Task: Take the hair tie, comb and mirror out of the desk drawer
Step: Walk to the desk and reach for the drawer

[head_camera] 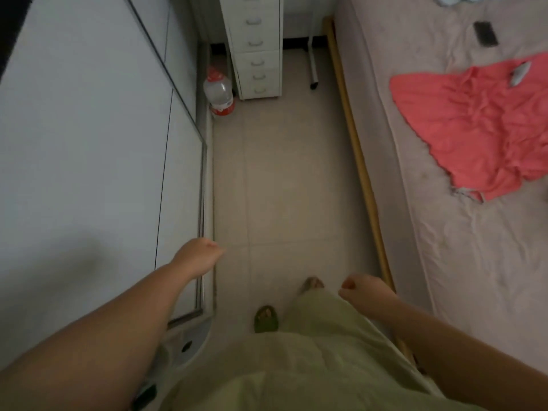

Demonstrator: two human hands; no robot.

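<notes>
A white drawer unit (256, 46) with several handled drawers stands at the far end of the narrow floor aisle, all drawers closed. No hair tie, comb or mirror shows anywhere. My left hand (199, 256) hangs low by the wardrobe's edge, fingers curled, holding nothing. My right hand (360, 287) is a loose fist beside the bed frame, also holding nothing. Both hands are far from the drawer unit.
A white sliding wardrobe (89, 129) lines the left. A big water bottle (218, 91) stands beside the drawer unit. The bed (462, 262) on the right carries a coral cloth (480, 126) and a dark phone (485, 34). A white table leg (312, 63) stands beyond.
</notes>
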